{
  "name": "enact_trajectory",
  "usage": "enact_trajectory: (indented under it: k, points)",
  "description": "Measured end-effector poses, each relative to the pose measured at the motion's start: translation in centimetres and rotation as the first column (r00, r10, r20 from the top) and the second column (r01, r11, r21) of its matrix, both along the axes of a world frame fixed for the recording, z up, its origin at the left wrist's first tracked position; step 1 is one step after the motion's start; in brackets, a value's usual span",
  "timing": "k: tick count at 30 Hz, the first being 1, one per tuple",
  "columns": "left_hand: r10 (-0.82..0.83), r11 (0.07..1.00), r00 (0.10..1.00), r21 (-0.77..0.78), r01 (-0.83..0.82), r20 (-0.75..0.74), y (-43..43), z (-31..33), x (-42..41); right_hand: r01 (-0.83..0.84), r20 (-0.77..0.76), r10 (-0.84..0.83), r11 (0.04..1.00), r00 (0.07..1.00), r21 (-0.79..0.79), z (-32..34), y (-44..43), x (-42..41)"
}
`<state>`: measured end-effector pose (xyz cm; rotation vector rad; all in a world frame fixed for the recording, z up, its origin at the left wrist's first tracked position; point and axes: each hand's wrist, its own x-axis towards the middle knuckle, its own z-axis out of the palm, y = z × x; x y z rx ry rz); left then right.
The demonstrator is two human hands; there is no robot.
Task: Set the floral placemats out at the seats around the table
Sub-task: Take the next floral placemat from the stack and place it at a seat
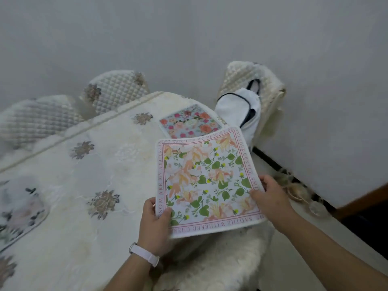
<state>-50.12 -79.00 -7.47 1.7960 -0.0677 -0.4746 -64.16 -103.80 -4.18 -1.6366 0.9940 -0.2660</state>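
Note:
A square placemat [206,179] with peach flowers, green leaves and a pink lettered border is held over the table's right edge. My left hand [154,224] grips its near left corner, thumb on top. My right hand [270,195] pinches its right edge. Beyond it a blue placemat [190,121] with red and pink roses lies flat at the far end of the table [84,185]. Another pale floral placemat [19,208] lies at the left edge of the view.
The table wears a cream embroidered cloth. Quilted chair backs [116,91] stand along the far side. A chair [254,80] at the far right end carries a white bag [239,114]. A fluffy seat [226,259] is below the held mat. The wall is close on the right.

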Motion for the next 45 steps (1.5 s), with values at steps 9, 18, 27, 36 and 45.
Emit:
enact_trajectory:
  k: [9, 18, 27, 36, 45]
  points:
    - [0.407, 0.902, 0.911, 0.188, -0.389, -0.066, 1.3, -3.2, 1.8, -0.413, -0.057, 0.42, 0.905, 0.906, 0.098, -5.1, -2.0, 10.5]
    - [0.66, 0.747, 0.733, 0.253, -0.615, -0.164, -1.4, -7.2, 0.6, -0.653, -0.19, 0.651, 0.755, 0.735, 0.058, -9.7, -4.3, 14.7]
    - [0.707, 0.679, 0.62, 0.079, -0.73, -0.341, -3.3, -9.4, 2.8, -0.481, -0.226, 0.49, 0.871, 0.842, 0.099, -12.6, -3.8, 15.9]
    - [0.63, 0.648, 0.594, -0.084, -0.757, -0.501, -7.3, -9.7, -1.1, -0.175, -0.195, 0.229, 0.949, 0.954, 0.261, -12.9, 1.0, 14.1]
    - [0.604, 0.693, 0.693, -0.171, -0.7, -0.393, -7.7, -8.7, -3.0, -0.206, -0.111, 0.29, 0.856, 0.95, 0.475, -13.1, 6.8, 12.3]
